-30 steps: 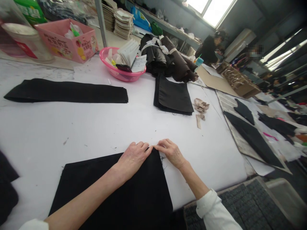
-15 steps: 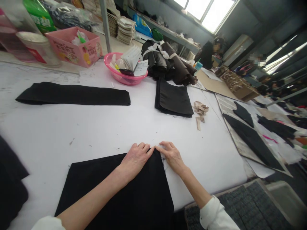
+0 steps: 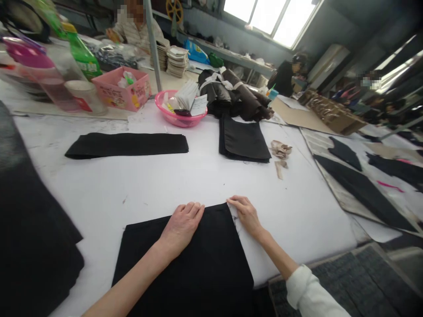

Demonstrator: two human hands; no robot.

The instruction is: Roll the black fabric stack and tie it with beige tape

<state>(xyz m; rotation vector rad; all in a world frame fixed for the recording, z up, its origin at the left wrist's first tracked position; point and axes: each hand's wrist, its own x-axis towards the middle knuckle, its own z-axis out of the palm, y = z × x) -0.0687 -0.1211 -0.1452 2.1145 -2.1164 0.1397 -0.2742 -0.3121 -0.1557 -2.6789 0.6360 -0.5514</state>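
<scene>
A black fabric piece (image 3: 205, 273) lies flat in front of me, its far edge running slightly uphill to the right. My left hand (image 3: 183, 226) rests on that edge near the middle, fingers together and closed over the cloth. At the far right corner, my right hand (image 3: 245, 216) pinches the fabric between thumb and fingertips. Loose threads hang along the right side below that hand. Beyond lie a long folded black strip (image 3: 132, 145) and a stack of black fabric pieces (image 3: 246, 140).
More black fabric (image 3: 29, 229) covers the table's left side. A pink basin (image 3: 180, 118) holds papers, beside dark fabric rolls (image 3: 228, 92). A pink box (image 3: 124, 92) and bottles stand at the back left. Beige scraps (image 3: 280, 150) lie right. Other people sit farther back.
My right hand still pinches the corner, while my left hand has slid left along the edge, widening the gap between them. The view has shifted leftward.
</scene>
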